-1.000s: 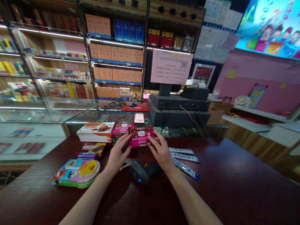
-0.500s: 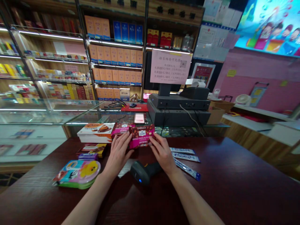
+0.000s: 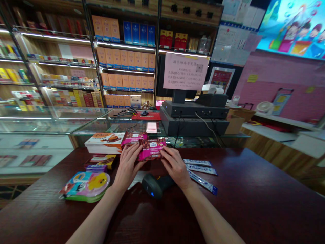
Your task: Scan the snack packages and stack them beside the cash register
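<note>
Between my two hands is a magenta-and-brown packet of whole hazelnut chocolate (image 3: 151, 150), its printed face toward me. My left hand (image 3: 129, 163) grips its left edge and my right hand (image 3: 175, 165) its right edge. A second, matching chocolate packet (image 3: 133, 136) lies just behind, partly covered. Below my right hand rests a black barcode scanner (image 3: 153, 185) with a small blue light; its handle runs under that hand. Several blue-and-white stick packs (image 3: 201, 170) lie fanned out to the right of it.
Left on the dark wooden table (image 3: 236, 203) are a white-and-orange box (image 3: 105, 143), a brown-and-yellow packet (image 3: 101, 160), a purple packet (image 3: 96, 168) and a colourful bag with a yellow duck (image 3: 86, 186). Behind stand a glass counter (image 3: 83, 127) and a cash register (image 3: 194, 118).
The held chocolate packet has come down slightly and tilted back a little, both hands still on its edges. Other things on the table lie as before.
</note>
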The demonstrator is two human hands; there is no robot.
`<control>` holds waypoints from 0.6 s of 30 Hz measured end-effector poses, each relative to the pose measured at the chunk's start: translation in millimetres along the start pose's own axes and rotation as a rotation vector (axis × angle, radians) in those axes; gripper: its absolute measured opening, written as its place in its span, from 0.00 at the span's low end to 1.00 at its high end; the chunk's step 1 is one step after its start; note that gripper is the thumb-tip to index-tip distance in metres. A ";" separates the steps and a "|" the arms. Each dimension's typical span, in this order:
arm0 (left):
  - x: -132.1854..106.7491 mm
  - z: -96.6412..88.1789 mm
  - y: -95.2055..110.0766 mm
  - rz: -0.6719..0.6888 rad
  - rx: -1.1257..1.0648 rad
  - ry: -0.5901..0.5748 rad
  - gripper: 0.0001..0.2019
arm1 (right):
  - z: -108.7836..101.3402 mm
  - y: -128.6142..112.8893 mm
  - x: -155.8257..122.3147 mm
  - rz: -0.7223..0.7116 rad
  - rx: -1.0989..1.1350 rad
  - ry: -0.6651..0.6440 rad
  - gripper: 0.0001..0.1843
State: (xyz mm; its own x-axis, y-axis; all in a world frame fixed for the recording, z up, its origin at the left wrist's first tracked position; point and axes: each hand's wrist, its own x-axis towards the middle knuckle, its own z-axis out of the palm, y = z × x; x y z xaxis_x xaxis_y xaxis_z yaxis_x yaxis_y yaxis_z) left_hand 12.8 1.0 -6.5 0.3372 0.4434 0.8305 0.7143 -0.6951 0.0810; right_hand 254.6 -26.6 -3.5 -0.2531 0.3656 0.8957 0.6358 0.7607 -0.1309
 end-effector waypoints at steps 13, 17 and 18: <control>3.5 -4.2 13.0 -0.092 -0.050 0.033 0.16 | -3.0 -5.9 1.4 0.120 0.091 0.059 0.20; 2.1 0.0 13.4 -0.114 -0.061 0.026 0.20 | 0.2 -5.9 1.9 0.256 0.118 0.071 0.15; 1.8 1.0 13.5 -0.122 -0.061 0.033 0.22 | 1.1 -5.6 2.0 0.293 0.127 0.073 0.15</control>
State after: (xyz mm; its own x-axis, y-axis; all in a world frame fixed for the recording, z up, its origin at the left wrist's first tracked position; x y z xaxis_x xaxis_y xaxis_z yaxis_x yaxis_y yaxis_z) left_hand 23.7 -7.1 -4.4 0.2296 0.5084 0.8300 0.7095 -0.6712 0.2149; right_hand 249.7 -29.5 -1.4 -0.0173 0.5429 0.8396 0.5767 0.6914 -0.4352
